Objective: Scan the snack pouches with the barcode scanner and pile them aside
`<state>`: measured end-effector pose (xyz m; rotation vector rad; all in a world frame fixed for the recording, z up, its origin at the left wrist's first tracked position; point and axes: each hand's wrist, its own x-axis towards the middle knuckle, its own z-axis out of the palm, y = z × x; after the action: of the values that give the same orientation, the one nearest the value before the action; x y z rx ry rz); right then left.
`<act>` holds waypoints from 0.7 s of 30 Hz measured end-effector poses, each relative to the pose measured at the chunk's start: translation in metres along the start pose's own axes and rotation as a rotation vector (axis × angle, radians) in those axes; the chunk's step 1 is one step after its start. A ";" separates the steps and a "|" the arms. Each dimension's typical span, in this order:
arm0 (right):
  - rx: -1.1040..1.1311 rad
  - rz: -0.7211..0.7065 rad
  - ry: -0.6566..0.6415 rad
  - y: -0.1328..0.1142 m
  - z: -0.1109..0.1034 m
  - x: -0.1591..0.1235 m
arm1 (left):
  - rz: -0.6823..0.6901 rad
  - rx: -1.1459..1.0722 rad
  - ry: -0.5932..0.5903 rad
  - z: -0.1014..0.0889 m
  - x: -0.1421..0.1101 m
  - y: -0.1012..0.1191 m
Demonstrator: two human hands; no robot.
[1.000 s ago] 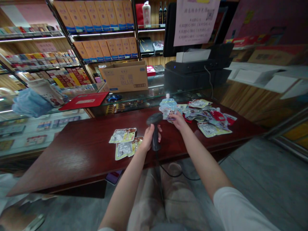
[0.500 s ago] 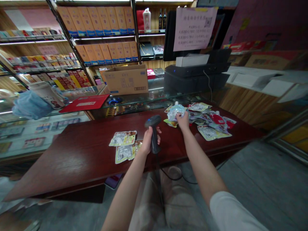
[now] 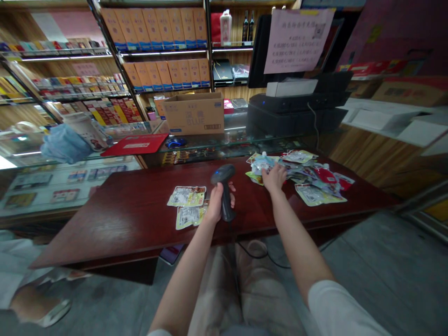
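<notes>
Along the near edge of the glass counter (image 3: 241, 146) we see a red folder (image 3: 136, 143), with a blue mouse (image 3: 176, 143) just beside its right end and an open cardboard box (image 3: 194, 116) behind. To the folder's left, a blue cloth (image 3: 65, 143) bunches beside a pale cup (image 3: 84, 129). Toward the counter's right end, we have a black monitor (image 3: 258, 58) bearing a pink notice (image 3: 297, 42). Orange boxes (image 3: 159, 28) line two shelves behind.

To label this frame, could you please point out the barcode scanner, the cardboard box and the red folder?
Barcode scanner (image 3: 227, 205): head view, handle.
Cardboard box (image 3: 194, 116): head view, front side.
Red folder (image 3: 154, 142): head view, upper face.
</notes>
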<state>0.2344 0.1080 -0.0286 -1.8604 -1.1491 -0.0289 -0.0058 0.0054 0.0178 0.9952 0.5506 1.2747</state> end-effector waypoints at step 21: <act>0.244 -0.256 -0.911 -0.159 0.048 -0.121 | 0.010 -0.089 0.196 -0.056 -0.024 0.048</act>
<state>0.0329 0.0802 -0.0017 -1.4977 -1.8889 0.8506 -0.0824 -0.0012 0.0266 0.8054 0.6339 1.4024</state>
